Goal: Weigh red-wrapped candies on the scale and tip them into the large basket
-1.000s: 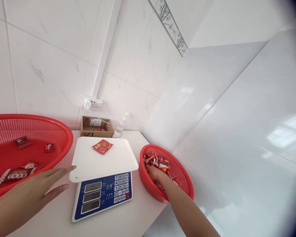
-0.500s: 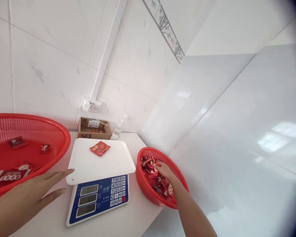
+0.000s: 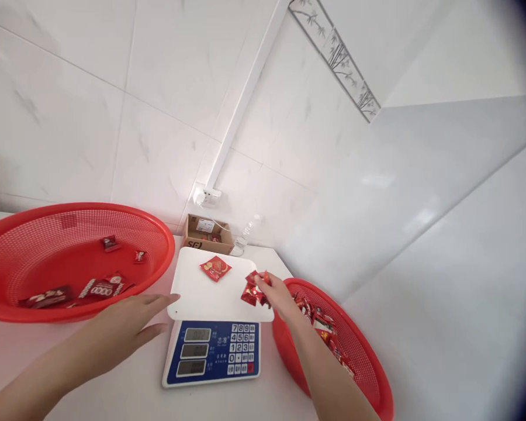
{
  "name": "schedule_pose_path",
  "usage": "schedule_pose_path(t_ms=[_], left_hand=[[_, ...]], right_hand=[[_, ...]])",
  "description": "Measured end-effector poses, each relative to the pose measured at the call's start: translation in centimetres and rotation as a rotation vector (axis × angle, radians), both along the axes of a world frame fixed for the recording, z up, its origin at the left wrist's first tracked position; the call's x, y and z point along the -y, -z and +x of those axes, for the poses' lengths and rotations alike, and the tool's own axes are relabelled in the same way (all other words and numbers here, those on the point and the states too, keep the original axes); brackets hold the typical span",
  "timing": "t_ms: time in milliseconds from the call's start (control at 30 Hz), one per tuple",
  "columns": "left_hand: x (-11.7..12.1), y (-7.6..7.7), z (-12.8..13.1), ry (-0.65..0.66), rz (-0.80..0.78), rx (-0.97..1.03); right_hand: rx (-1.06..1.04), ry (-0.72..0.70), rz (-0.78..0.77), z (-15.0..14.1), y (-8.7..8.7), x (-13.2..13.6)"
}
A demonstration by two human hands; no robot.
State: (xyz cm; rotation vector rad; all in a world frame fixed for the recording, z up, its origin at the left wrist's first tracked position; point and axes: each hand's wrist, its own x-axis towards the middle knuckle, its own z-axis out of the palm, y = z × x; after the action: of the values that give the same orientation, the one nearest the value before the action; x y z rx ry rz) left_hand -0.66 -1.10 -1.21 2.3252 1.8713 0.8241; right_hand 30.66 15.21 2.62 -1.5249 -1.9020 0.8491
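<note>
And here's the right hand (image 3: 273,292) over the right end of the scale's white tray (image 3: 210,301), fingers pinched round a small cluster of shiny red packets (image 3: 254,290); whether any of them touch the tray, I cannot tell. On that same tray, toward the back, lies one flat red packet (image 3: 215,268), well apart from the left hand. Over to the left hand (image 3: 127,324), open and holding nothing, fingers stretched out with the tips at the tray's left edge, the thumb apart below them; contact there is hard to call. Below the tray, the blue panel (image 3: 214,352) of the scale faces us, number keys on its right, three small displays stacked on its left, digits too faint to read. Right of the scale, the smaller red basket (image 3: 379,374) holds a heap of wrapped pieces (image 3: 322,324), the right forearm crossing its near side. On the left, the big red basket (image 3: 160,269) has a few dark red packets (image 3: 103,287) scattered inside. Behind the tray on the white desk (image 3: 245,403), an open cardboard box (image 3: 208,238) sits beside a clear bottle (image 3: 244,237).
</note>
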Motion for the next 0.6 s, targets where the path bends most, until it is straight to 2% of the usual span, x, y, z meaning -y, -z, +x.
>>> schedule_pose_path(t_ms=[100,233,333,433,600], left_hand=[[0.4,-0.2,-0.2,0.011,-0.159,0.001],[0.7,-0.7,-0.2,0.012,-0.220,0.044],[0.9,-1.3,0.0,0.004,-0.263,0.064],[1.2,-1.8,0.2,-0.003,-0.303,0.078],[1.5,-2.3,0.3,-0.001,-0.291,0.104]], right_hand=[[0.029,-0.115,-0.102,-4.3,0.7,0.3],[-0.003,-0.130,-0.139,-6.7,1.2,0.3],[-0.078,-0.073,-0.156,-6.7,0.9,0.0],[-0.113,0.019,-0.080,-6.2,0.6,-0.4],[0.033,0.046,-0.027,-4.9,1.1,-0.9]])
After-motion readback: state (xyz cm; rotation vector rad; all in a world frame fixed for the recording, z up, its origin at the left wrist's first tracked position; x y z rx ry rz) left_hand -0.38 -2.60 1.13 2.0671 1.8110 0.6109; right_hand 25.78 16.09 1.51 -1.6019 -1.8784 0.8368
